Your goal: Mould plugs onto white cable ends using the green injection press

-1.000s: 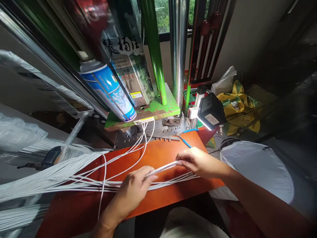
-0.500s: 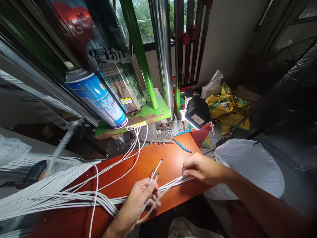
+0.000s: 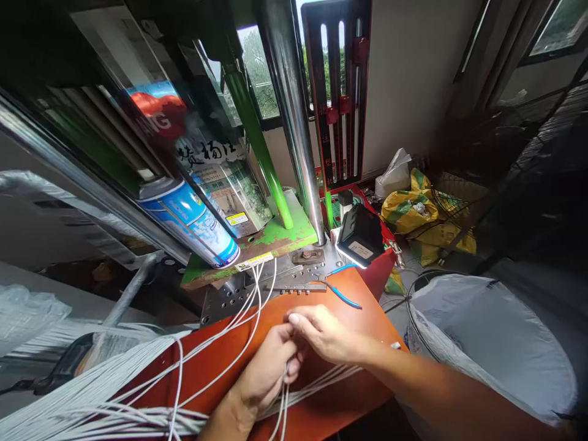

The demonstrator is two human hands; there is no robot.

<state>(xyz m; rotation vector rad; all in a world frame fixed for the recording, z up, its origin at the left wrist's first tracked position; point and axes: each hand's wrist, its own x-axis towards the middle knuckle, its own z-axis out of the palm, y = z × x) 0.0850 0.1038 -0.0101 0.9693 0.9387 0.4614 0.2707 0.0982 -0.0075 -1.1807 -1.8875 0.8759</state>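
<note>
My left hand [image 3: 271, 367] is closed around a few thin white cables [image 3: 283, 404], which hang down out of its lower side over the orange tabletop [image 3: 353, 291]. Right against it, my right hand [image 3: 324, 334] has thumb and fingers pinched together at the left fingertips. Whatever the pinch holds, and the cable ends there, are hidden by the fingers. More white cables [image 3: 321, 383] lie under and behind both hands. A thick bundle of white cables [image 3: 110, 380] spreads over the left of the tabletop.
Behind the tabletop stands a green press plate [image 3: 294, 226] with a blue spray can [image 3: 193, 223] on it; several cables run into the metal mould below. Blue-handled pliers [image 3: 342, 294] lie near a lit work lamp [image 3: 361, 239]. A white-lined bin [image 3: 496, 343] stands at right.
My right hand has moved left from the cables at the table's right to meet my left hand. The cable ends that stuck up from my left hand are now covered. The view has shifted.
</note>
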